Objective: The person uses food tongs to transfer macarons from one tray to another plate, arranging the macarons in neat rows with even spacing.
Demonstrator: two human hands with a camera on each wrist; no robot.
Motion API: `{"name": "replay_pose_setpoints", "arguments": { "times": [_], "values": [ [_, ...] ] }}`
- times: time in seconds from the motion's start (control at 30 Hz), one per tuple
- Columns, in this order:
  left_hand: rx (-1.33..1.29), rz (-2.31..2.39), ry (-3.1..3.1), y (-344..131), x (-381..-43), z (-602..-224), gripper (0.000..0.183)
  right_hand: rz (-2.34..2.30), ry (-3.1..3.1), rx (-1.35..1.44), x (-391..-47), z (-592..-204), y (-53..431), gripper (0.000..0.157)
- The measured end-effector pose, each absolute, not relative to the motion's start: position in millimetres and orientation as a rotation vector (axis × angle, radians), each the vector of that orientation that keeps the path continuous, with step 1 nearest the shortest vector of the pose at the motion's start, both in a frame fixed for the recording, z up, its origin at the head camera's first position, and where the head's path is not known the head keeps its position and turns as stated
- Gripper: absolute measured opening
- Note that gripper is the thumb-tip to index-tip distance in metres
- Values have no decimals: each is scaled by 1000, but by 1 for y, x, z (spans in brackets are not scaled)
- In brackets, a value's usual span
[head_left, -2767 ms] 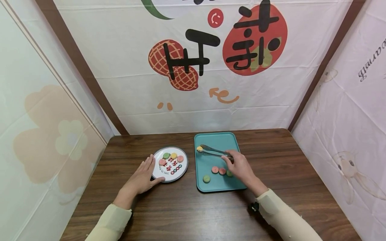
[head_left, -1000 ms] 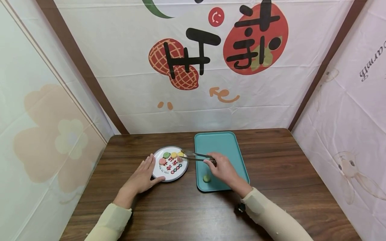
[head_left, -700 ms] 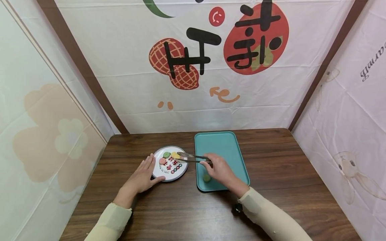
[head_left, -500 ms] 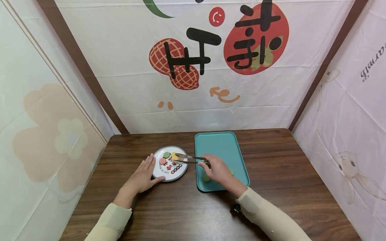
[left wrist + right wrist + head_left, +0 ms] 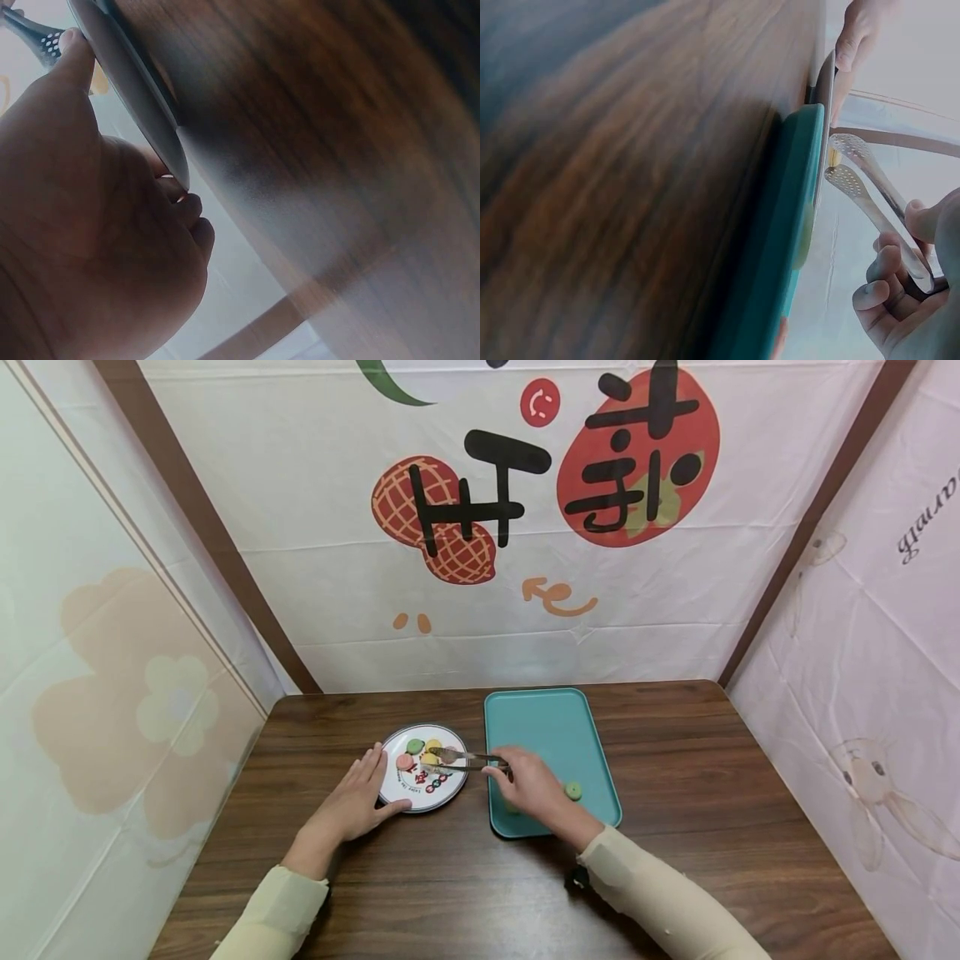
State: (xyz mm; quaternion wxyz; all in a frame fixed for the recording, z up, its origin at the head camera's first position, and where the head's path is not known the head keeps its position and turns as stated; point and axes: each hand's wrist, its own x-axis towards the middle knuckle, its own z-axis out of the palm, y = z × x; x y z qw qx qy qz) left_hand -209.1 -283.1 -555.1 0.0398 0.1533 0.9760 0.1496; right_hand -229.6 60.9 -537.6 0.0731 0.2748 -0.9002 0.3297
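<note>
My right hand [image 5: 525, 781] holds metal tongs [image 5: 468, 760], their perforated tips over the white plate [image 5: 408, 797]. Between those tips is a yellow macaron [image 5: 834, 157]. A green macaron [image 5: 415, 747], another yellow macaron [image 5: 432, 745] and a pink macaron [image 5: 405, 762] lie on the plate; one more pink piece is mostly hidden behind the tongs. My left hand [image 5: 348, 797] rests at the plate's left side, fingers extended along the rim and thumb on its near edge. On the teal tray [image 5: 536, 714] sits a green macaron [image 5: 573, 791]; a second green one is nearly covered by my right hand.
Both plate and tray stand on a dark wooden table [image 5: 450, 885], side by side with a narrow gap. A printed white cloth [image 5: 337, 568] hangs behind the table's far edge, and more cloth closes off both sides.
The tongs have carried the yellow macaron from the tray's far left across to the plate, then further inward and nearer over it. The left hand stays at the rim.
</note>
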Motion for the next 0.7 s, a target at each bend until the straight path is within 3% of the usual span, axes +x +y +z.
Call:
{"name": "replay_pose_setpoints", "arguments": {
  "times": [0.7],
  "values": [
    [473,463,2992,-283,-210,-557,111,941,-2692,860,-234,-543,49,36]
  ]
}}
